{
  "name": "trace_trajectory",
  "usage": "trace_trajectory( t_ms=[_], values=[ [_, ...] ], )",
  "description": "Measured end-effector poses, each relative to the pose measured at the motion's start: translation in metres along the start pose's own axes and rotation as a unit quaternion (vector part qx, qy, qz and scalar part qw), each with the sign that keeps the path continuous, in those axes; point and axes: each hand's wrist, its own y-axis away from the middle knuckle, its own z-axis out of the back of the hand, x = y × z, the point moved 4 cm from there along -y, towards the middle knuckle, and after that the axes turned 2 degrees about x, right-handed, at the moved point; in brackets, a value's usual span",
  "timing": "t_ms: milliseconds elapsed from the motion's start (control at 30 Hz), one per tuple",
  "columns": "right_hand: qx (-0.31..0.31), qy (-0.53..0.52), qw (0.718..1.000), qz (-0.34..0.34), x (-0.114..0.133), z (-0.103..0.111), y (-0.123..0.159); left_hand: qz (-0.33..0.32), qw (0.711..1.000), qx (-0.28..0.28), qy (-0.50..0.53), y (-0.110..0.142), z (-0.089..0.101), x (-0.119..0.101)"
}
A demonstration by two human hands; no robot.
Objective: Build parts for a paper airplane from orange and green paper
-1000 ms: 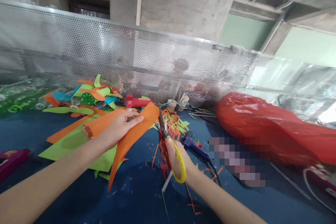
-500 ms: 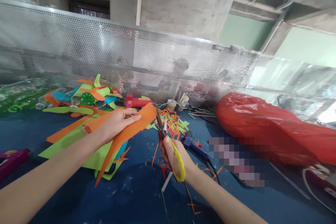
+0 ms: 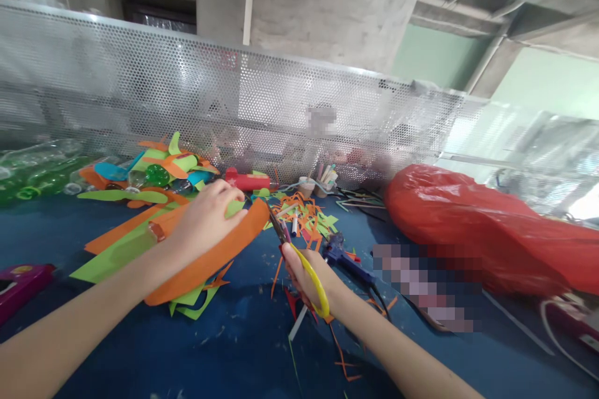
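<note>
My left hand [image 3: 208,212] is closed around a long, curved strip of orange paper [image 3: 213,255], with the thumb near its upper edge; some of the fingers' grip is hidden behind the paper. My right hand [image 3: 309,271] grips scissors [image 3: 321,293] with yellow and red handles. Their blades point up and left, and the tips meet the right end of the orange paper. Beneath my left forearm lie green paper sheets [image 3: 105,259] and an orange-wrapped bottle [image 3: 156,230].
Paper scraps [image 3: 304,215] lie behind the scissors, with a blue glue gun [image 3: 349,262] to the right. A red plastic bag [image 3: 468,230] fills the right side. Bottles [image 3: 51,174] and paper-decorated pieces [image 3: 159,165] sit back left, before a perforated metal panel [image 3: 187,87].
The orange paper has turned, its broad curved side now facing down toward me. My left hand has shifted its hold, and the scissors have moved slightly left and down.
</note>
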Motion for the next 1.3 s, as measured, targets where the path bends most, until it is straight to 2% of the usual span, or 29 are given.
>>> trace_trajectory(
  t_ms=[67, 100, 133, 167, 200, 267, 400, 467, 500, 533, 633, 700, 800, 867, 1033, 1200, 1300],
  values=[
    [-0.004, 0.005, 1.000, -0.009, 0.000, -0.001, 0.000, 0.030, 0.994, 0.086, 0.064, 0.011, -0.014, -0.010],
    [-0.006, 0.006, 1.000, -0.011, 0.000, -0.001, 0.001, 0.052, 0.981, 0.153, 0.111, 0.018, -0.024, -0.015],
    [-0.006, 0.005, 1.000, -0.010, 0.001, -0.002, 0.001, 0.080, 0.957, 0.230, 0.160, 0.026, -0.036, -0.020],
    [-0.006, 0.003, 1.000, -0.008, 0.001, -0.003, 0.002, 0.121, 0.918, 0.310, 0.215, 0.035, -0.047, -0.023],
    [-0.005, 0.001, 1.000, -0.007, 0.001, -0.003, 0.002, 0.162, 0.879, 0.365, 0.261, 0.043, -0.056, -0.025],
    [0.001, -0.007, 1.000, -0.002, 0.000, -0.005, 0.004, 0.226, 0.826, 0.392, 0.336, 0.052, -0.068, -0.028],
    [0.004, -0.052, 0.999, 0.015, -0.003, -0.008, 0.005, 0.309, 0.775, 0.333, 0.438, 0.057, -0.076, -0.028],
    [0.002, -0.075, 0.997, 0.024, -0.004, -0.009, 0.005, 0.320, 0.754, 0.309, 0.484, 0.057, -0.079, -0.028],
    [0.002, -0.085, 0.996, 0.028, -0.004, -0.010, 0.005, 0.315, 0.752, 0.288, 0.503, 0.057, -0.080, -0.027],
    [0.006, -0.094, 0.995, 0.031, -0.005, -0.011, 0.005, 0.304, 0.760, 0.258, 0.513, 0.055, -0.080, -0.025],
    [0.012, -0.122, 0.992, 0.026, -0.007, -0.013, 0.005, 0.247, 0.814, 0.137, 0.508, 0.047, -0.075, -0.016],
    [0.013, -0.146, 0.989, 0.014, -0.009, -0.015, 0.004, 0.212, 0.839, 0.078, 0.495, 0.042, -0.069, -0.012],
    [0.018, -0.161, 0.987, 0.008, -0.011, -0.017, 0.004, 0.204, 0.850, 0.030, 0.485, 0.037, -0.060, -0.006],
    [0.023, -0.156, 0.987, 0.013, -0.011, -0.018, 0.004, 0.217, 0.832, 0.008, 0.510, 0.034, -0.057, -0.004],
    [0.027, -0.146, 0.989, 0.008, -0.013, -0.020, 0.005, 0.251, 0.753, -0.042, 0.607, 0.031, -0.053, -0.005],
    [0.042, -0.138, 0.988, 0.047, -0.015, -0.026, 0.004, 0.304, 0.719, -0.079, 0.619, 0.036, -0.055, -0.012],
    [0.050, -0.129, 0.988, 0.076, -0.014, -0.029, 0.005, 0.319, 0.707, -0.073, 0.627, 0.041, -0.058, -0.016]
  ],
)
